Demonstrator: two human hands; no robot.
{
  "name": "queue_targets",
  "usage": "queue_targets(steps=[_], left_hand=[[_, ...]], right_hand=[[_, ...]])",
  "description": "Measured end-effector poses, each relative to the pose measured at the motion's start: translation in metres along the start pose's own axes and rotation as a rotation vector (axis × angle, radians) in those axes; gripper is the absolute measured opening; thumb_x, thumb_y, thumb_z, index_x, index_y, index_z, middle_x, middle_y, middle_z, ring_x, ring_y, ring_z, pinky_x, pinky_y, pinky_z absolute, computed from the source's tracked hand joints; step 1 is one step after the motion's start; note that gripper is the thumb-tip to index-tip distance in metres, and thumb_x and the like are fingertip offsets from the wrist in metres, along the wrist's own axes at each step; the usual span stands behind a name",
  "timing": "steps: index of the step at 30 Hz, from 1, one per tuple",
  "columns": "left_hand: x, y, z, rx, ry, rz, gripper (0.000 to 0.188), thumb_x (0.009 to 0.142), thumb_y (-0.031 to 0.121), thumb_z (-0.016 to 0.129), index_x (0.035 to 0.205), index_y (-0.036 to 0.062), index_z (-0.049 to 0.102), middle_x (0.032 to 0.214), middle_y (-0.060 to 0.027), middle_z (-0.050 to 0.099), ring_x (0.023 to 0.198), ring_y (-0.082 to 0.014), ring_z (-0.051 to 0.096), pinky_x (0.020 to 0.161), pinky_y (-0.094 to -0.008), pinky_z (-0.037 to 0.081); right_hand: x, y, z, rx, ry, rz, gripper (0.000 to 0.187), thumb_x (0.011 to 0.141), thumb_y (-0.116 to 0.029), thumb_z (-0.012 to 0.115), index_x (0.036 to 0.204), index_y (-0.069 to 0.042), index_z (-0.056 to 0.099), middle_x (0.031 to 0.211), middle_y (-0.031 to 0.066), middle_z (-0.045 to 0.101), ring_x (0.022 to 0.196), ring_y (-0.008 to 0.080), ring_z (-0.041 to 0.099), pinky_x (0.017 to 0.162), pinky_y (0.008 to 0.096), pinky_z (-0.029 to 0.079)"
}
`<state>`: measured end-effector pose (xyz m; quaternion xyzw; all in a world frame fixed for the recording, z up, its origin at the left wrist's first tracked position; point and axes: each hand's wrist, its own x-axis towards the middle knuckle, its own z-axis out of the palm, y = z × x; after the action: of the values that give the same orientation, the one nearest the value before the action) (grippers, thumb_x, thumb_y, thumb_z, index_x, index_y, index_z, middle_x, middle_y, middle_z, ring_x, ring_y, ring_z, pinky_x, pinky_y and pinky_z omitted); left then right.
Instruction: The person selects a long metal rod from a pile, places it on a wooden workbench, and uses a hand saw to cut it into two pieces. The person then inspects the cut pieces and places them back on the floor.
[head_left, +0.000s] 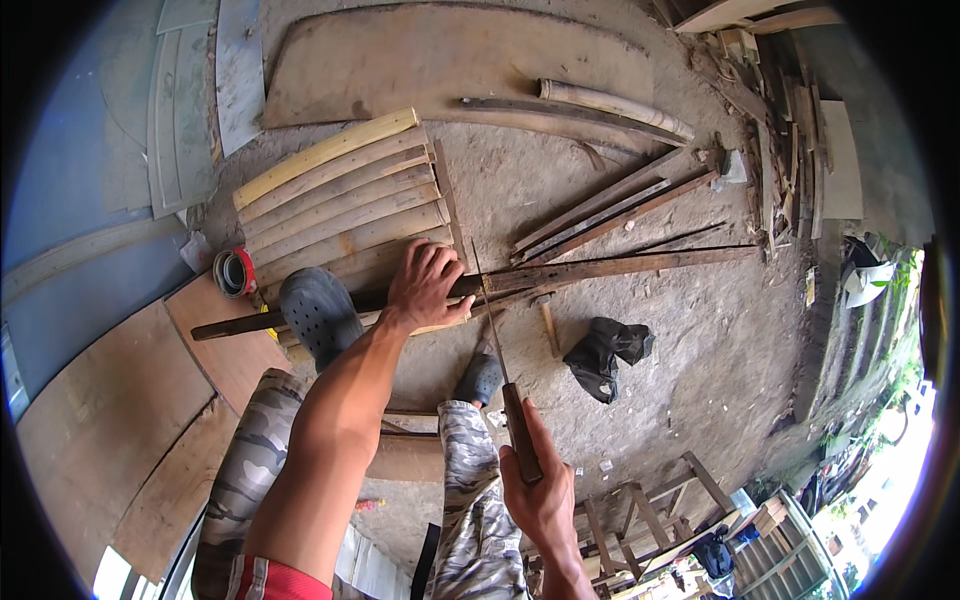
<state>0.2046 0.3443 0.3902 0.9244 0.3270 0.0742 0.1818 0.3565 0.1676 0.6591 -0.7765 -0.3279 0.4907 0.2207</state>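
My left hand [425, 285] is closed over a long dark wooden strip [620, 264], its fingers curled at the strip's edge. A grey clog [318, 312] on my left foot presses on the strip's left part. My right hand [540, 500] grips the dark straight handle of a long thin-bladed tool [522, 440]. Its blade crosses the strip just right of my left hand, where pale fresh wood shows. The blade appears edge-on, so I cannot tell if it is a saw or a machete. Beneath the strip lies a panel of pale slats [345, 190].
Loose wooden strips [610, 212] and a bamboo pole [615, 107] lie beyond. A red-rimmed roll or can [234, 272] stands left of the slats. A hammer-like tool [549, 325] and a black bag [605, 358] lie on the right. Wooden frames [640, 520] stand lower right.
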Motion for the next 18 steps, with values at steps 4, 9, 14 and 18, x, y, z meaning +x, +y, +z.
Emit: queue_targets(steps=[4,9,14,18], left_hand=[[0.001,-0.001,0.004,-0.011,-0.021,0.000,0.053,0.079,0.050,0.066,0.112,0.0091,0.060,0.116,-0.0104,0.053,0.121,-0.0285,0.047,0.113,-0.0542,0.030],[0.007,0.001,0.006,0.012,0.023,0.045,0.050,0.078,0.049,0.066,0.105,0.0070,0.062,0.111,-0.0109,0.056,0.120,-0.0279,0.047,0.111,-0.0555,0.031],[0.006,-0.006,0.004,-0.005,0.083,0.058,0.046,0.076,0.048,0.069,0.098,0.0083,0.064,0.104,-0.0098,0.060,0.119,-0.0277,0.050,0.110,-0.0569,0.032],[0.003,-0.001,0.005,-0.012,0.088,0.085,0.045,0.074,0.048,0.071,0.094,0.0081,0.064,0.101,-0.0093,0.061,0.116,-0.0288,0.053,0.108,-0.0574,0.034]], right_hand=[[0.004,-0.031,0.002,-0.036,-0.007,0.115,0.058,0.093,-0.006,0.060,0.149,-0.006,0.045,0.107,0.0293,0.070,0.094,0.0399,0.071,0.071,0.0415,0.059],[0.091,0.022,0.051,0.017,0.168,-0.130,0.055,0.090,-0.007,0.057,0.145,-0.005,0.051,0.106,0.0320,0.067,0.090,0.0420,0.072,0.072,0.0455,0.060],[0.146,0.028,0.072,0.050,0.155,-0.003,0.054,0.089,-0.009,0.056,0.144,-0.007,0.054,0.124,0.0265,0.066,0.115,0.0353,0.066,0.092,0.0418,0.055],[0.128,0.020,0.071,0.038,0.124,0.076,0.055,0.091,-0.012,0.058,0.145,-0.007,0.052,0.125,0.0263,0.065,0.115,0.0395,0.064,0.091,0.0434,0.055]])
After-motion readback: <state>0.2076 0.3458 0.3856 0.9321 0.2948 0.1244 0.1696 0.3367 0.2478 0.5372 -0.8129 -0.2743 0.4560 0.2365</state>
